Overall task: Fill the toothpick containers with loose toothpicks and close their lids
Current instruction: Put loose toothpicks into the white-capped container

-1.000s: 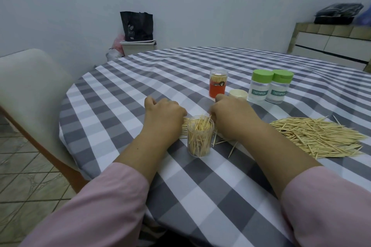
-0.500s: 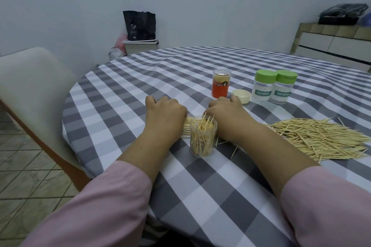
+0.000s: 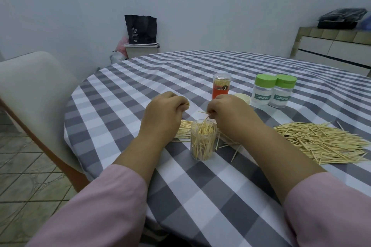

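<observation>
A clear round plastic container (image 3: pixel 203 142) stands upright on the grey-and-white checked surface (image 3: pixel 200 196), its toothpicks on end. The right hand (image 3: pixel 230 114) pinches thin wooden toothpicks (image 3: pixel 204 114) slanting toward its mouth. The left hand (image 3: pixel 162 115) has its fingers curled round a few toothpick tips.

A single wide-angle view from the person's head looks forward and down across the round checked surface (image 3: pixel 200 196), close above both forearms. The near edge of the surface lies just below the camera, while the far wall (image 3: pixel 200 6) and the chair (image 3: pixel 36 90) at left fill the rim.
</observation>
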